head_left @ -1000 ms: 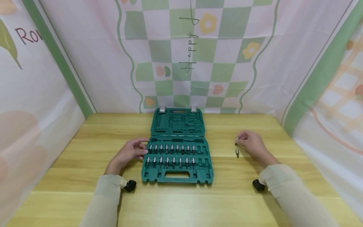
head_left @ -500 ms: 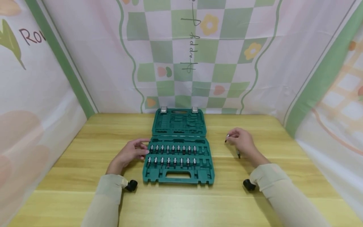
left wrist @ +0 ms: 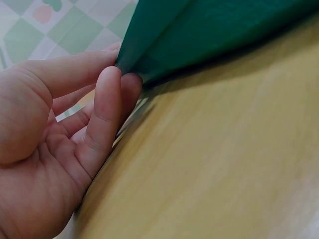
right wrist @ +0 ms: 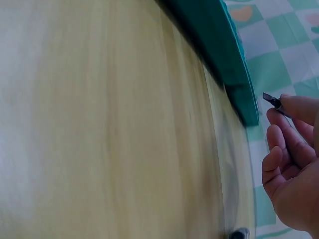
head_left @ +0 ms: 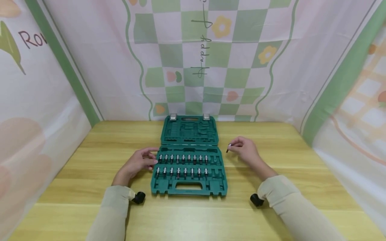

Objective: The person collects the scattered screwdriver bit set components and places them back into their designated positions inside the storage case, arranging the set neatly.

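Observation:
An opened green plastic case [head_left: 189, 187] lies on the table, its lower half holding two rows of chrome bit sockets [head_left: 183, 159] with dark tips. My left hand [head_left: 136, 165] holds the case's left edge, thumb on the rim and the other fingers bent against the side. In the left wrist view those fingers [left wrist: 102, 109] meet the green wall. Right of the case, my right hand [head_left: 248, 153] pinches one bit socket [head_left: 229, 147] between thumb and fingertips, off the table. Its dark flat tip shows in the right wrist view, clear of the case wall [right wrist: 234, 64].
The case lid [head_left: 190, 130] leans back toward the printed curtain [head_left: 211, 67], which closes off the table's far side. Unfilled recesses [head_left: 216, 172] show at the right ends of both rows. A small shiny object [right wrist: 240, 234] sits at the right wrist view's bottom edge.
My right hand has carried the bit socket leftward, close to the case's right edge. The second loose bit socket on the table is now hidden behind the right arm. My left hand stays put.

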Demonstrator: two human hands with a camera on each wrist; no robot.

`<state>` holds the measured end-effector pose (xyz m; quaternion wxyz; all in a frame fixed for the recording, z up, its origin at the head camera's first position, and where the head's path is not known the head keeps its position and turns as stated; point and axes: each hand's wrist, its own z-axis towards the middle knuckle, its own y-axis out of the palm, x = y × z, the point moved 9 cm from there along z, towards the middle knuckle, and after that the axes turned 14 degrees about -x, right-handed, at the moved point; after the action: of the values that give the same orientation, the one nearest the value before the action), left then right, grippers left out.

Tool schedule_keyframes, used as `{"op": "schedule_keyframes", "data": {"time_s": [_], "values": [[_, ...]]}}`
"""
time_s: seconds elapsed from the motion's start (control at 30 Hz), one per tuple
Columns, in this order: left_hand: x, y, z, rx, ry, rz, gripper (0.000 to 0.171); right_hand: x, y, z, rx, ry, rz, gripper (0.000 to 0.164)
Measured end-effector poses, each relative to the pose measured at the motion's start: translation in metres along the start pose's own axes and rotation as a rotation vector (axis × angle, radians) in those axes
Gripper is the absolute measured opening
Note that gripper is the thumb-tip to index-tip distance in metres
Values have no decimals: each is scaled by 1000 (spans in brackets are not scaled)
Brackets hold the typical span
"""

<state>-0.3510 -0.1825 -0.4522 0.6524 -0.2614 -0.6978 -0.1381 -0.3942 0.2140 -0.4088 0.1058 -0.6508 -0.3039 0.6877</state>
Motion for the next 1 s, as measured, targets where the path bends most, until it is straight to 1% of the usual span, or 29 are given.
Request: {"op": "schedule_keyframes", "data": {"time_s": [0.2, 0.4, 0.5, 0.77, 0.87, 1.0], "values": [[0, 0, -1, 0, -3, -3, 54, -9, 11, 0, -19, -20, 18, 15], [0, 0, -1, 3, -8, -2, 54, -15, 21, -2, -26, -25, 79, 13], [-1, 0, 0, 6, -12, -3, 53, -18, 25, -3, -33, -27, 82, 13], [-3, -1, 0, 9, -18, 1, 53, -23, 38, -3, -73, -16, 58, 14], [-2, -1, 0, 9, -16, 3, 53, -26, 42, -2, -84, -18, 29, 11], [-1, -1, 0, 6, -14, 4, 53, -31, 49, -2, -104, -43, -21, 7]]}}
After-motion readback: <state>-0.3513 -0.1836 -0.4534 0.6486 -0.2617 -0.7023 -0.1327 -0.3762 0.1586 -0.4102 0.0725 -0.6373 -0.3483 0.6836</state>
